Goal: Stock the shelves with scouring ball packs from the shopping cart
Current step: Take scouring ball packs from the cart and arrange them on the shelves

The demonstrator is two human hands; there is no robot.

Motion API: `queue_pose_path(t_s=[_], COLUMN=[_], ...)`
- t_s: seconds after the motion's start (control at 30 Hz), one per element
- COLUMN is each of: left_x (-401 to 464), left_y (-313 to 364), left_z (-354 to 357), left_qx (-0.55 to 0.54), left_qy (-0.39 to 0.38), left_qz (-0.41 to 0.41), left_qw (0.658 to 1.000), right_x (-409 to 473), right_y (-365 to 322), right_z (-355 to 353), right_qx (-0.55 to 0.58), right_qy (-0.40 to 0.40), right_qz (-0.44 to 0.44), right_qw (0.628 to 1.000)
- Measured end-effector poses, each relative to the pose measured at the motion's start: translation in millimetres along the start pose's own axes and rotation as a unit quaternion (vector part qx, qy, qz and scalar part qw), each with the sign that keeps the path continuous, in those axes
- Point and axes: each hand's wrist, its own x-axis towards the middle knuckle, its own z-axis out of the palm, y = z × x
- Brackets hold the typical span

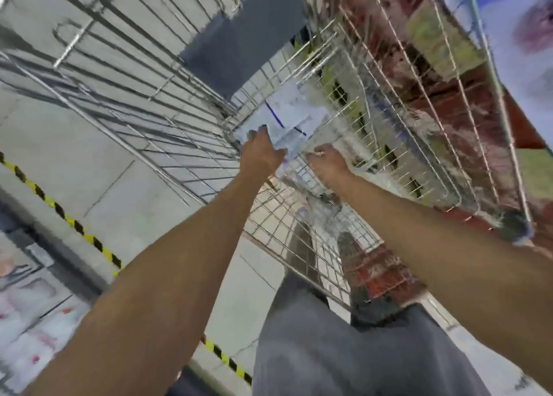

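Deep in the cart (374,132), a pale pack (287,117) (much blurred) is gripped at its near edge by the left hand (261,153); the right hand (327,165) is curled just beside it, its hold not discernible.

Pretty bright, even light, no hard shadows. Whole frame is smeared with motion blur, worst on the cart wires (374,102), with wide-angle warping toward the edges.

Blurred view: both hands reach into the wire shopping cart (374,102) at centre frame, the left hand (261,153) gripping a white pack (284,117), the right hand (327,163) curled just beside it.
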Motion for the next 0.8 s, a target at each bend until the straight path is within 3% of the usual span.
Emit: queue_pose_path(t_s=[0.13,0.3,0.53,0.67,0.8], left_x=[52.8,83.7,91.4,83.9,64.5], left_y=[-0.8,-11.4,-11.4,-3.5,9.5], left_z=[6.4,13.5,7.5,-12.7,-16.8], left_qx=[0.027,0.041,0.094,0.024,-0.191], left_qy=[-0.030,-0.033,-0.003,-0.012,-0.117], left_qz=[-0.010,0.005,0.022,0.019,0.038], left_qw=[0.999,0.999,0.995,0.999,0.974], right_x=[47.1,67.8,70.3,50.3,25.6], right_y=[-0.3,4.6,-13.9,-16.8,1.0], right_z=[14.9,31.2,57.9,59.4,35.1], right_qx=[0.151,0.252,0.302,0.382,0.413], right_qy=[0.029,0.039,0.118,0.120,0.121], right_qz=[0.061,0.089,0.087,0.075,0.048], right_qw=[0.986,0.963,0.942,0.913,0.901])
